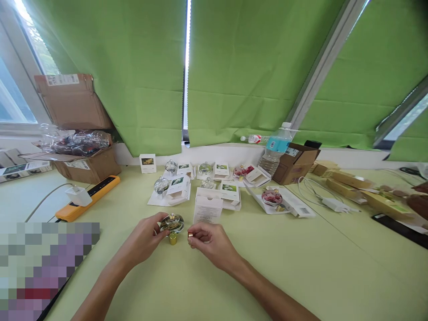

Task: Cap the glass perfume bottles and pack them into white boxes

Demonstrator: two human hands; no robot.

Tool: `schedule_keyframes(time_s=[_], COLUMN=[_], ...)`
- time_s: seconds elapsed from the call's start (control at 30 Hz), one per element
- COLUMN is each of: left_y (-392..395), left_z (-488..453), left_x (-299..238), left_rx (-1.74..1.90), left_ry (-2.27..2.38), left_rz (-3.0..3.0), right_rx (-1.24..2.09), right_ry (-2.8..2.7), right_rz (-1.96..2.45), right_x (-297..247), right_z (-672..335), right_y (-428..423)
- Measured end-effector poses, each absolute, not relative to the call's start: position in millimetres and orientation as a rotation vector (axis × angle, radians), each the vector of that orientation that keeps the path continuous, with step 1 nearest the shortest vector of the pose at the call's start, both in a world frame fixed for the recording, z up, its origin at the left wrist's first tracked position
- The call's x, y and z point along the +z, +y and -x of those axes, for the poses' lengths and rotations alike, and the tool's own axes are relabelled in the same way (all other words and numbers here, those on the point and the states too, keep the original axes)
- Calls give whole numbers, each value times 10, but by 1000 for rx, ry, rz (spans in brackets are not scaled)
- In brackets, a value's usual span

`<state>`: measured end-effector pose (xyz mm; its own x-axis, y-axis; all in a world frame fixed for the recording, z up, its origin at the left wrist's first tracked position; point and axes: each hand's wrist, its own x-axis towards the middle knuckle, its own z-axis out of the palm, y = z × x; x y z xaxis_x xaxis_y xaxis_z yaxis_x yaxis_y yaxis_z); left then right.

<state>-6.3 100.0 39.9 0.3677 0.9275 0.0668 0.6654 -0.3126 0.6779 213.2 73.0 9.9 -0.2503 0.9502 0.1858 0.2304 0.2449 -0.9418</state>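
My left hand (143, 238) grips a round glass perfume bottle (171, 224) from the left side. The bottle has a gold top, and a gold cylinder (173, 239) shows beneath it, touching the pale green table (301, 254). My right hand (212, 245) pinches a small gold cap (190, 234) between its fingertips, a short way right of the bottle. A white leaflet (207, 209) stands just behind the gap between my hands.
Several glass bottles, open white cartons and papers (272, 198) stand farther back. A yellow power strip (87, 198) lies left, and a cardboard box of plastic bottles (83, 151) sits behind it. A white charger (334, 204) and cables lie right. Green blinds (267, 76) hang behind.
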Motion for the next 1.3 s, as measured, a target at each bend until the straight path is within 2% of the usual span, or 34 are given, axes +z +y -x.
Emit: schedule_keyframes(time_s=[0.13, 0.37, 0.73, 0.87, 1.03, 1.3], left_y=[978, 943, 880, 855, 832, 789], left_z=[47, 20, -90, -129, -171, -237], left_x=[437, 434, 404, 382, 375, 360], left_rx=[596, 590, 575, 565, 556, 588], left_ry=[1312, 1277, 1186, 1168, 1160, 1104], left_rz=[-2098, -2095, -2108, -2123, -2122, -2112], right_rx=[1311, 1256, 1376, 1257, 871, 553], right_ry=[-1420, -1384, -1269, -1362, -1602, -1749], right_rz=[1016, 1004, 920, 960, 1071, 1047], right_x=[117, 203, 344, 316, 335, 361], right_z=[-2136, -2165, -2223, -2227, -2212, -2135], right_y=[749, 748, 715, 721, 684, 622])
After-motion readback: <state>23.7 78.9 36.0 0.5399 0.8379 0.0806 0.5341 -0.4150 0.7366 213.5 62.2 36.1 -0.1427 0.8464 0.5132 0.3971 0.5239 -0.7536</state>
